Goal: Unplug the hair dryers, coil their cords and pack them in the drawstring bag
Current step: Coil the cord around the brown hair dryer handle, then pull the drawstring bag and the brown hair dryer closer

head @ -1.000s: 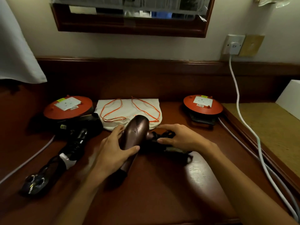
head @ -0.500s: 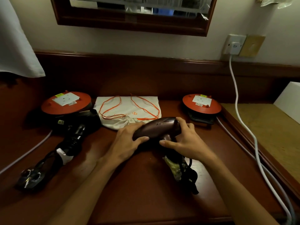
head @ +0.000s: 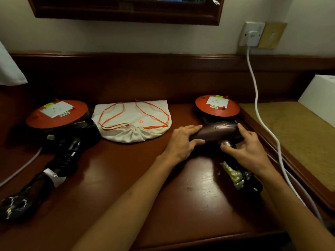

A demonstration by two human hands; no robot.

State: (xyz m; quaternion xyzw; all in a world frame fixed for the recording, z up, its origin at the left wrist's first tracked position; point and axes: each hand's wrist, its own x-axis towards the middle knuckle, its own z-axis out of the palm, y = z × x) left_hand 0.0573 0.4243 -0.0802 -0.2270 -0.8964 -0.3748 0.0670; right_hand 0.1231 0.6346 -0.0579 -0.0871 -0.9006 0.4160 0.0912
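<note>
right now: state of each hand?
Left hand: closed on the barrel of the bronze hair dryer.
Right hand: grip on the same dryer's rear end and handle joint.

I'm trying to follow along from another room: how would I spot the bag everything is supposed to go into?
Look at the dark wooden desk under the framed mirror, toward its back edge. Between two round orange cable reels lies the drawstring bag, flat and half-round. It is the only soft, cream cloth thing there, with thin orange cords looped across its top.
</note>
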